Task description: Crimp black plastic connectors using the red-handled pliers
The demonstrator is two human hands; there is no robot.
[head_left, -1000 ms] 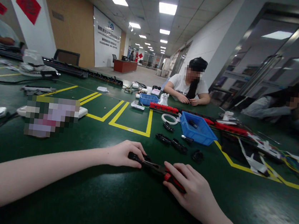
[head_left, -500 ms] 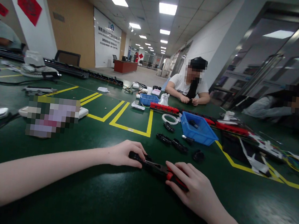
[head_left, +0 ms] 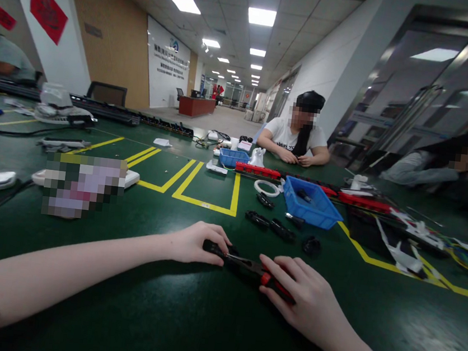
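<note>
My left hand [head_left: 203,242] is closed on a small black part [head_left: 214,247], pinched between thumb and fingers; its exact kind is hard to make out. In my right hand [head_left: 301,287] lies a pair of needle-nose pliers [head_left: 265,276] with red and black handles. The pliers' narrow metal jaws point left and meet the black part at my left fingertips. Whether the jaws grip it cannot be seen. Just beyond my hands, several black parts [head_left: 282,229] lie on the green table [head_left: 184,316].
A blue bin [head_left: 313,204] with black pieces inside stands ahead to the right, beside a white ring [head_left: 267,188]. Red strips [head_left: 257,170] lie behind it. A phone-like object [head_left: 84,186] rests at left. Across the table sits a person [head_left: 296,132].
Both hands, the pliers and the black part hold nearly the same positions. The whole view has shifted slightly. Across the table, the person's hands have moved a little apart.
</note>
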